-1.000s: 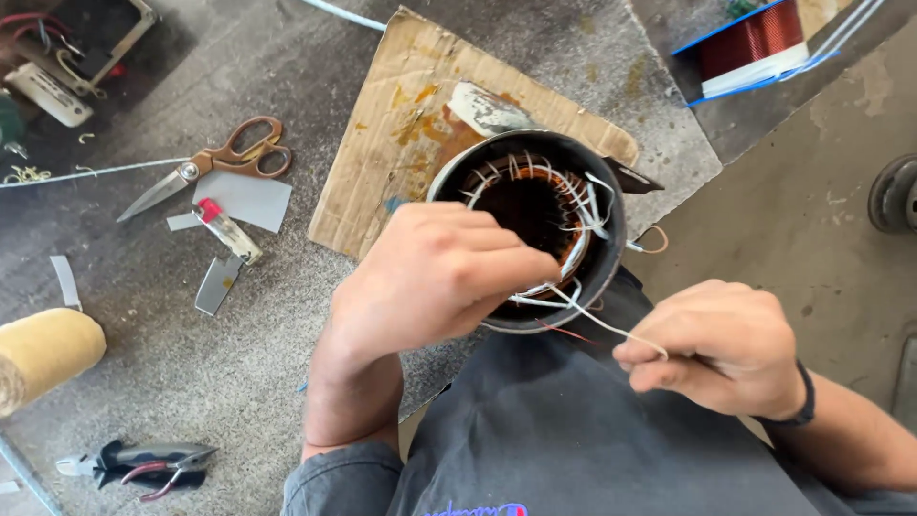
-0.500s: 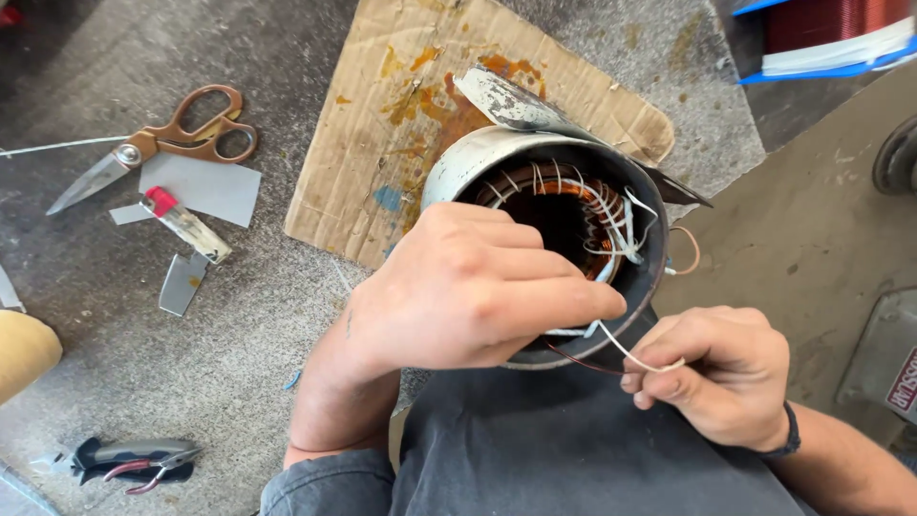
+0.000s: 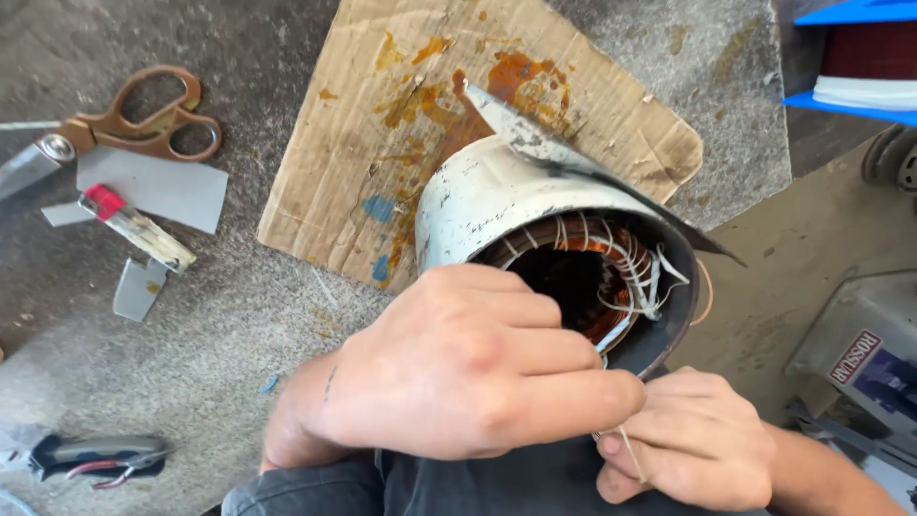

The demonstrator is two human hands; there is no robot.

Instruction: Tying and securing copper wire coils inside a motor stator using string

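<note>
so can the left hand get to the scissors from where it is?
Probably yes: the left hand rests on the motor housing, and the scissors lie on that side on open floor with nothing between, though the hand seems busy with string.

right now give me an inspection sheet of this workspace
surface: rough grey concrete floor; stained cardboard sheet under the work
job's things: white cylindrical motor stator on its side, copper windings laced with white cord
clutter: scissors, grey paper pieces, red-capped tube, small tool at lower left
grippers: left hand at the stator's rim; right hand pinching thin cord
cables: red and white wires at the small tool
surroundings: blue tray with spool, grey machine at right
</note>
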